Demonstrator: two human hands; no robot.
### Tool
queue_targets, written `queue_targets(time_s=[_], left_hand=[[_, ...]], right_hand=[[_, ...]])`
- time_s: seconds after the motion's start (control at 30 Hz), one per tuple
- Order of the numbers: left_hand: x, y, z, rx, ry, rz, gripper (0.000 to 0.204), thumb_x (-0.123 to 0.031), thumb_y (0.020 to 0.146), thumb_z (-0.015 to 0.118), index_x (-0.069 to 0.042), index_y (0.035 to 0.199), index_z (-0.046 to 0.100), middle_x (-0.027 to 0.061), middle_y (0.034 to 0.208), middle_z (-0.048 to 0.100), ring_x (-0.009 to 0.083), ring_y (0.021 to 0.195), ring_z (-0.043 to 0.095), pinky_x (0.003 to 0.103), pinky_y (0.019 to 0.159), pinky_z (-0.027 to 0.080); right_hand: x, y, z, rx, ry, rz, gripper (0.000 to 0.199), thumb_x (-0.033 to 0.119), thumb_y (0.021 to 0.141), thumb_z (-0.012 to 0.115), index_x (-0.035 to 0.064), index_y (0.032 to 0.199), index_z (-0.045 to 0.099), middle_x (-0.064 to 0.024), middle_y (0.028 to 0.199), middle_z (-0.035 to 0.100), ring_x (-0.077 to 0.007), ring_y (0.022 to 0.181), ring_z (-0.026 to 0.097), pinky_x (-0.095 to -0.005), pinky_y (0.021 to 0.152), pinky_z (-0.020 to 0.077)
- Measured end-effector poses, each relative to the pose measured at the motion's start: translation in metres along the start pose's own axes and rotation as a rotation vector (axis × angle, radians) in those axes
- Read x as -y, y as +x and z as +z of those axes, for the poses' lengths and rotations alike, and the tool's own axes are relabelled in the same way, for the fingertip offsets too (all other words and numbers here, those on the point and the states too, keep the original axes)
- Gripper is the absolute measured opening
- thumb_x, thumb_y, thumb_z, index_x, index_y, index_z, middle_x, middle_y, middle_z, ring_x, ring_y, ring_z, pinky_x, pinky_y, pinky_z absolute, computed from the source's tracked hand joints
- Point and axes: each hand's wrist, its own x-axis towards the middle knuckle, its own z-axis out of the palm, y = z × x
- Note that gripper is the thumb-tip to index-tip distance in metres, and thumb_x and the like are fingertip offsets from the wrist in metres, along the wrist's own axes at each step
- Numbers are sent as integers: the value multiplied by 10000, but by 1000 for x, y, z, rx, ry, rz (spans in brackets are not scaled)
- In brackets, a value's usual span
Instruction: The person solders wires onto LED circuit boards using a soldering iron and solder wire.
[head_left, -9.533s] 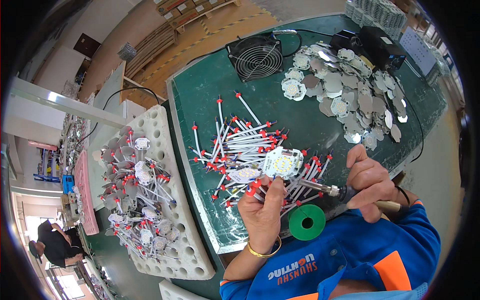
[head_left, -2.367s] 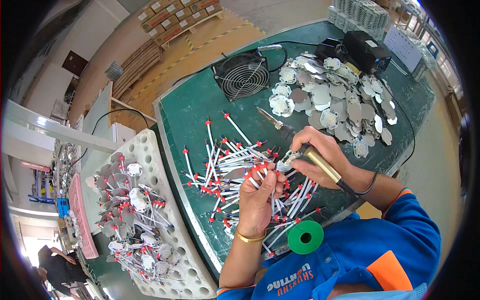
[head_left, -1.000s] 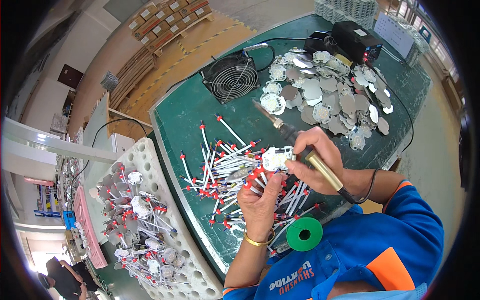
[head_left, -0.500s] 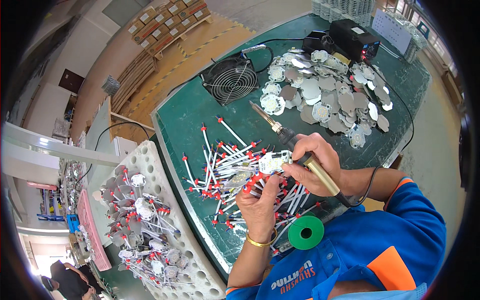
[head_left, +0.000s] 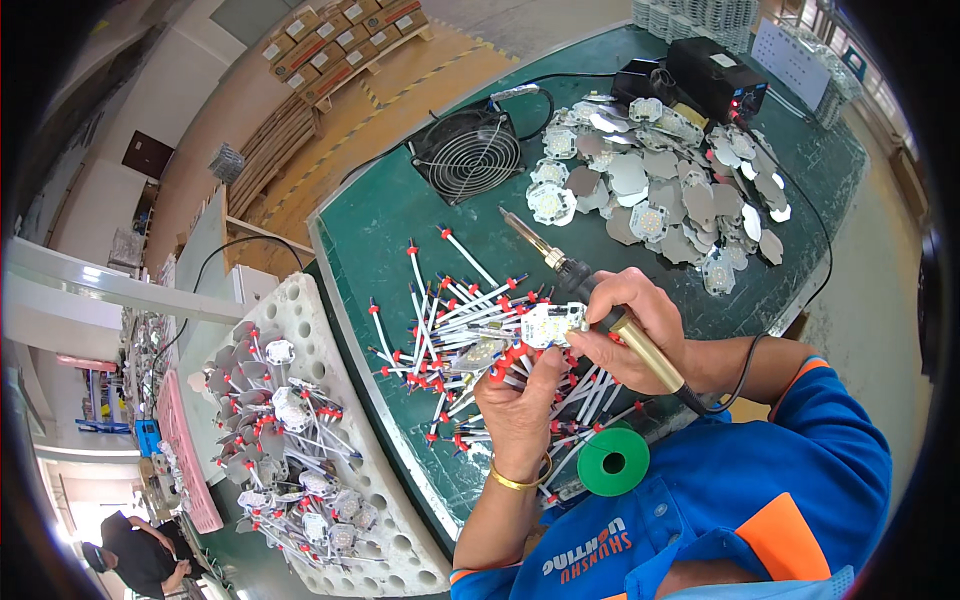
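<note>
My right hand (head_left: 645,325) is closed around a soldering iron (head_left: 645,350), whose metal tip points up and to the left, away from the boards being held. Its thumb and fingertips also pinch the right edge of a white LED circuit board (head_left: 545,325). My left hand (head_left: 515,415) is closed just below that board, thumb and finger pinched on a short white wire with a red collar; the fingers partly hide the wire's end. Beneath both hands lies a loose pile of white wires (head_left: 455,325) with red collars and dark ends.
A green solder spool (head_left: 640,465) stands near my body. Bare LED boards (head_left: 665,185) are heaped at the far right, beside a black soldering station (head_left: 715,80). A black fan (head_left: 470,160) sits at the back. On the left, a white perforated foam tray (head_left: 375,440) carries wired boards.
The whole view has shifted slightly. Both hands keep nearly the same pose and hold on the board, wire and soldering iron.
</note>
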Motion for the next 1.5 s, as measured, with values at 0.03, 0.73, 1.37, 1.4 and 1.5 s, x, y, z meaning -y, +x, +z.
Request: queue_targets(time_s=[0.03, 0.73, 1.37, 1.4, 1.5], left_hand=[[-3, -1, -1, -7, 3, 2, 37, -23, 770, 630, -7, 802, 625, 22, 718, 616, 64, 621, 544, 202, 587, 438], [-27, -49, -7, -178, 11, -70, 102, -19, 749, 650, -4, 835, 597, 35, 718, 584, 78, 582, 500, 209, 509, 377], [-34, -56, -4, -216, 61, -59, 130, 9, 702, 701, 9, 775, 593, 45, 732, 598, 75, 616, 528, 213, 562, 433], [-34, -56, -5, -204, 68, -53, 130, 8, 702, 701, 9, 777, 594, 45, 733, 599, 74, 614, 526, 211, 560, 431], [-31, -54, -4, -186, 142, -21, 121, -2, 729, 647, 1, 829, 580, 38, 700, 571, 95, 545, 485, 229, 485, 370]], right_hand=[[1, 0, 1, 0, 19, -5, 268, 12, 710, 666, 54, 878, 463, -68, 729, 525, -166, 587, 518, -264, 519, 406], [31, -26, -62, 355, 214, -417, 210, 178, 727, 610, 71, 908, 601, -51, 608, 451, -186, 496, 490, -286, 441, 405], [29, -29, -60, 438, 211, -431, 160, 119, 656, 588, 97, 810, 626, -18, 590, 422, -137, 423, 433, -246, 407, 348], [28, -29, -59, 436, 209, -431, 160, 116, 655, 584, 96, 808, 626, -17, 587, 420, -137, 421, 430, -245, 406, 348], [27, -28, -58, 429, 206, -430, 157, 108, 652, 575, 91, 800, 625, -14, 582, 418, -137, 417, 426, -245, 406, 348]])
